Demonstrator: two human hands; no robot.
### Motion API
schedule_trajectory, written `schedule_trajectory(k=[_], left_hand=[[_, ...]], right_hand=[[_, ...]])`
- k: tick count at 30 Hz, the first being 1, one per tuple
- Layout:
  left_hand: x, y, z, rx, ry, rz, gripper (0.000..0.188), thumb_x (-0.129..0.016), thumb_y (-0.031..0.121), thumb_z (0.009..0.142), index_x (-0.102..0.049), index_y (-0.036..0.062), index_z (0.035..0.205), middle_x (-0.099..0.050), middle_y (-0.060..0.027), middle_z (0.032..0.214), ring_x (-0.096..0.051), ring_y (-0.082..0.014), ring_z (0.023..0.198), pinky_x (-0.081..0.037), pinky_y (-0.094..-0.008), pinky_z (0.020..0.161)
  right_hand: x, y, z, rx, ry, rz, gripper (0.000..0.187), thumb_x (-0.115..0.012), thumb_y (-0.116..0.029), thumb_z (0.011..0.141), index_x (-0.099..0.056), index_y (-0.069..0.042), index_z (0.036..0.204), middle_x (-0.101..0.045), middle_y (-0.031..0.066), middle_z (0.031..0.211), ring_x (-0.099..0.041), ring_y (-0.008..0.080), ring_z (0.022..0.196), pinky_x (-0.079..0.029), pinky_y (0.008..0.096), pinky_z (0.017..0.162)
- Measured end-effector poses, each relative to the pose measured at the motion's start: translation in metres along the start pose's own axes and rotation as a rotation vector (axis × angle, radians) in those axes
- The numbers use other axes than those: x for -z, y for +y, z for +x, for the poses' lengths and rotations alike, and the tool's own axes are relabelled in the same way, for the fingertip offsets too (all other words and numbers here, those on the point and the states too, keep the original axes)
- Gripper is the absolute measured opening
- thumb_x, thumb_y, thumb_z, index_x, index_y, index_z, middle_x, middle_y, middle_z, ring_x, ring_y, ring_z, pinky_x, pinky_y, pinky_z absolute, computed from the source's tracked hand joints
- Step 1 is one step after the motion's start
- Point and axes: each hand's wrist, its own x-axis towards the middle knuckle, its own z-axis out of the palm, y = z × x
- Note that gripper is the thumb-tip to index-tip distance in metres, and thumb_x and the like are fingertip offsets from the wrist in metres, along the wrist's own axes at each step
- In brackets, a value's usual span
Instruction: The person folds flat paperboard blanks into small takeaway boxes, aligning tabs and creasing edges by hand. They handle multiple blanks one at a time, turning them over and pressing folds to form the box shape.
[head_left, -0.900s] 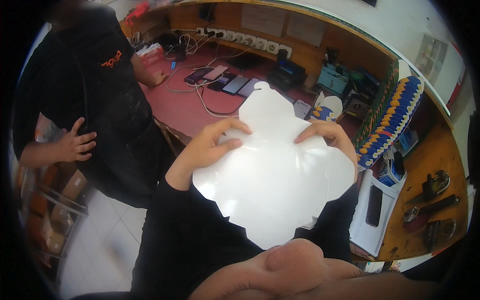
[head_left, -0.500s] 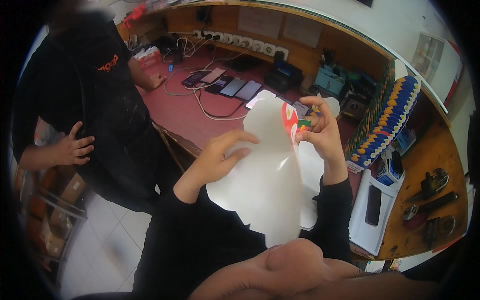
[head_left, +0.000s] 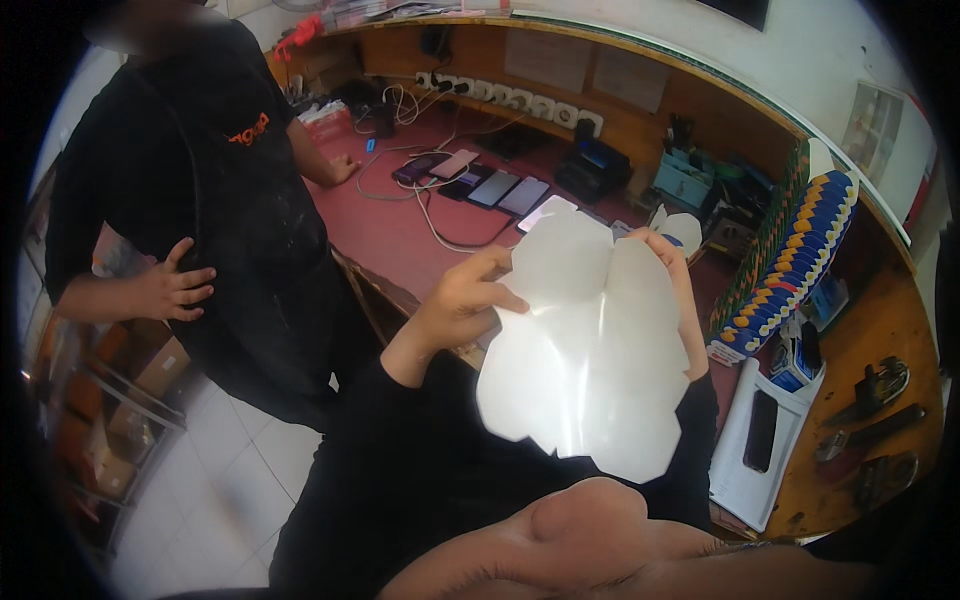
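Card (head_left: 600, 345) | your left hand (head_left: 465, 300): pinching left edge | your right hand (head_left: 668, 252): fingers holding upper edge | opposed, apparently for steadiness

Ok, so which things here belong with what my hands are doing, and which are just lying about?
Belong:
white cut-out card, held by your left hand and right hand
blue-and-yellow printed stack, probably

Lying about:
phones and cables
black phone on the white tray
wrench
teal box
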Motion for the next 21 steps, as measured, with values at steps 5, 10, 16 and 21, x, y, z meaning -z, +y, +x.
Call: schedule_trajectory(k=[5,10,16,21], left_hand=[[-0.025,-0.015,-0.01,0.175,0.279,-0.372,0.021,-0.077,-0.005,0.079,-0.069,0.004,0.096,-0.062,-0.011,0.114,-0.063,-0.0222,0.106,-0.05,-0.0317,0.091],[-0.046,-0.026,-0.012,0.111,0.444,-0.679,0.026,-0.075,-0.006,0.084,-0.065,0.0057,0.105,-0.063,-0.0086,0.116,-0.064,-0.0196,0.108,-0.051,-0.0321,0.093],[-0.055,-0.025,-0.005,0.224,0.845,-0.711,0.024,-0.067,0.001,0.094,-0.06,0.0044,0.117,-0.065,-0.0104,0.118,-0.067,-0.0199,0.105,-0.057,-0.0359,0.09],[-0.065,-0.042,-0.024,0.524,0.712,-1.268,0.027,-0.051,0.018,0.107,-0.057,0.0,0.127,-0.068,-0.0127,0.122,-0.07,-0.0219,0.101,-0.06,-0.0345,0.086]], right_hand=[[-0.02,0.004,0.002,0.12,0.156,-0.052,0.019,-0.077,-0.006,0.09,-0.066,-0.005,0.106,-0.069,-0.0015,0.094,-0.065,0.0061,0.087,-0.049,0.0206,0.08],[-0.03,0.019,0.003,0.134,0.251,0.037,0.029,-0.08,-0.004,0.086,-0.065,-0.004,0.111,-0.069,0.0018,0.104,-0.065,0.0095,0.096,-0.049,0.0228,0.085],[-0.045,0.027,0.001,0.224,0.238,0.04,0.033,-0.078,-0.002,0.086,-0.064,-0.003,0.116,-0.07,0.0042,0.106,-0.066,0.0109,0.097,-0.05,0.0238,0.086],[-0.049,0.029,-0.001,0.146,0.283,0.148,0.022,-0.069,0.0,0.093,-0.066,-0.004,0.114,-0.072,0.0064,0.105,-0.069,0.0107,0.093,-0.054,0.024,0.083]])
